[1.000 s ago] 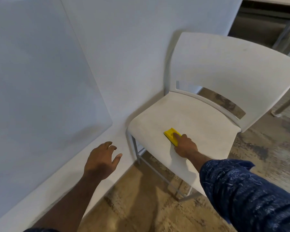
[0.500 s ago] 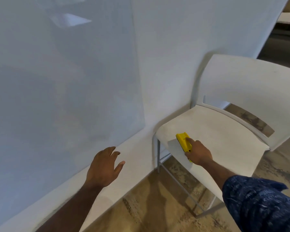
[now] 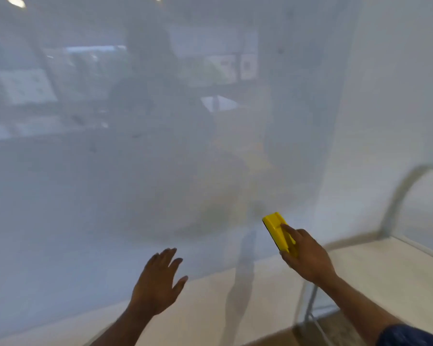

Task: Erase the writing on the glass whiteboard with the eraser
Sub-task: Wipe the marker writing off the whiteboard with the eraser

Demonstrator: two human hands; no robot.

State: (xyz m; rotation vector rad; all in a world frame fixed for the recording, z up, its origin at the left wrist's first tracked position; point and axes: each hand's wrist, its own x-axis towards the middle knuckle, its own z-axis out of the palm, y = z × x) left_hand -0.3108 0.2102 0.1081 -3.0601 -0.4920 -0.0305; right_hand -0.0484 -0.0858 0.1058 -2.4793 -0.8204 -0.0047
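Observation:
The glass whiteboard fills most of the head view and mirrors the room; I make out no writing in this blurred frame. My right hand grips a yellow eraser with a dark underside, lifted close to the board's lower right corner. The index finger lies along the eraser's top. My left hand hovers open in front of the board's lower edge, fingers spread, holding nothing.
A white chair stands at the right against the white wall, its seat just right of my right hand. A strip of wall runs below the board. Brown floor shows at the bottom.
My right hand has lifted the yellow eraser off the chair seat and carried it up and left toward the board. The view has swung up and left onto the glass. My left hand stays open.

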